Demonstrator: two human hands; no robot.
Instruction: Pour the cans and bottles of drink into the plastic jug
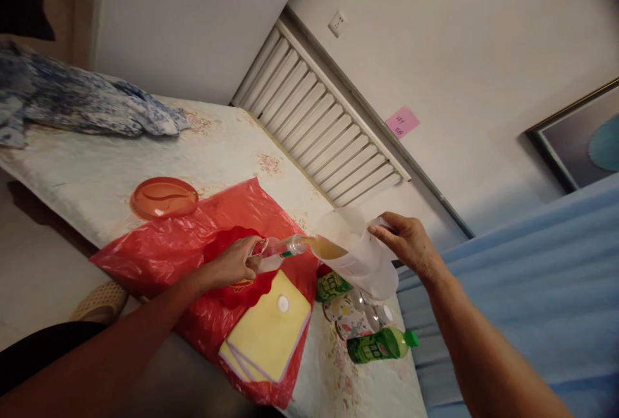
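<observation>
My right hand [403, 240] grips the handle of a translucent white plastic pitcher [365, 266]. The pitcher is tipped to the left, with yellowish liquid gathered at its spout. In my left hand [236, 263] is a clear plastic bottle [278, 251] without a cap, held tilted, its mouth at the spout. How much liquid the bottle holds I cannot tell. Beneath my left hand lies a red scalloped tray [220, 247] on a red plastic sheet [178, 244]. A folded yellow cloth [271, 334] lies close by, with a white cap [283, 303] on top.
Right of the sheet are a green drink bottle [380, 346], another green bottle [332, 284] and patterned cups [355, 324]. An orange-red dish [164, 197] rests on the flowered tabletop [232, 147]. Bunched blue-white fabric [91, 99] lies far left. A radiator [319, 115] and blue curtain [527, 276] border the table.
</observation>
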